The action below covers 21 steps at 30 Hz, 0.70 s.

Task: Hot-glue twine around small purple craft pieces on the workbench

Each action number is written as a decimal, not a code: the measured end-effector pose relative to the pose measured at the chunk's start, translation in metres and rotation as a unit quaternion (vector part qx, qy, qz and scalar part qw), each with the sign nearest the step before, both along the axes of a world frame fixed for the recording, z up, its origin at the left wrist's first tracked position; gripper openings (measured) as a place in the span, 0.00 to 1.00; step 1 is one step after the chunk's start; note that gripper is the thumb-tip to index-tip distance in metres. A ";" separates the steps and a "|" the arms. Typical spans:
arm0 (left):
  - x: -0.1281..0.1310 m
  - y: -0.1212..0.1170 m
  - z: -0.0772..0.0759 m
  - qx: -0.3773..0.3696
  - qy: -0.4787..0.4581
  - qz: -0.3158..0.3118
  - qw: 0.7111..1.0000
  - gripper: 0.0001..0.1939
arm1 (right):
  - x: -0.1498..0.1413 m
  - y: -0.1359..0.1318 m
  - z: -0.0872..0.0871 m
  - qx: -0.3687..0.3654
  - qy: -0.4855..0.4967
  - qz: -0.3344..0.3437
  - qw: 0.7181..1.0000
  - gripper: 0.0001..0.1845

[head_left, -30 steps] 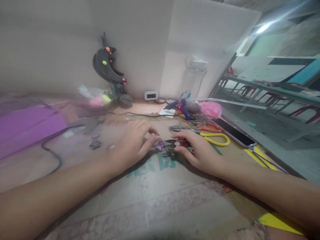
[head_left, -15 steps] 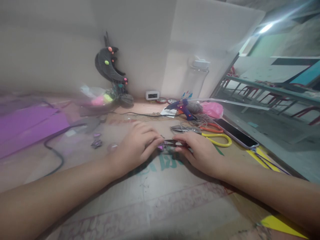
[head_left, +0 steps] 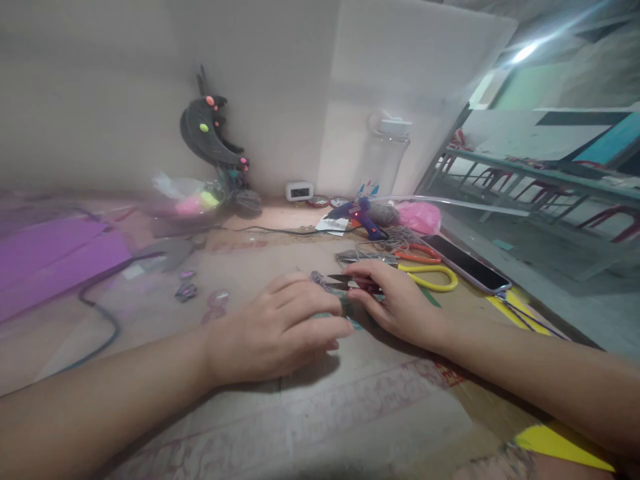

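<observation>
Head: hands near illegible faded print

Nothing legible — digits on the white digital display at eleven o'clock are too small; on the surface, green lettering at five, a faded reddish printed band at six and red print at four are unreadable.

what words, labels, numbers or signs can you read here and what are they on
None can be read with certainty.
Clock: display too small and blurred.
Table surface: green print partly hidden by the left hand; red print too blurred.
Glue gun: any marking too small.
Bottle: coloured marks, no legible letters.
</observation>
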<state>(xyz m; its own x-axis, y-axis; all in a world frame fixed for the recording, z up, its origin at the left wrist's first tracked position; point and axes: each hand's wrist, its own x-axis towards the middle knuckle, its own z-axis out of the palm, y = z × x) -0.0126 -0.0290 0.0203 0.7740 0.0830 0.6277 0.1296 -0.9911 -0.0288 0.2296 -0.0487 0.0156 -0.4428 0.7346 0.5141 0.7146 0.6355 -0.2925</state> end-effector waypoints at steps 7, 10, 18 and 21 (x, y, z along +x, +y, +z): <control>0.003 0.016 -0.005 -0.103 -0.042 0.126 0.986 0.07 | -0.005 -0.003 0.003 0.030 -0.042 0.040 0.998 0.11; 0.004 0.015 -0.003 -0.096 -0.022 0.098 0.990 0.04 | -0.008 -0.006 0.006 0.033 -0.068 0.060 0.995 0.10; 0.002 0.027 -0.005 -0.193 -0.062 0.243 0.948 0.14 | 0.006 0.011 -0.001 -0.012 0.080 -0.044 0.996 0.12; 0.003 0.035 -0.011 -0.212 -0.024 0.282 0.935 0.18 | 0.011 0.021 -0.002 -0.031 0.110 -0.079 0.990 0.12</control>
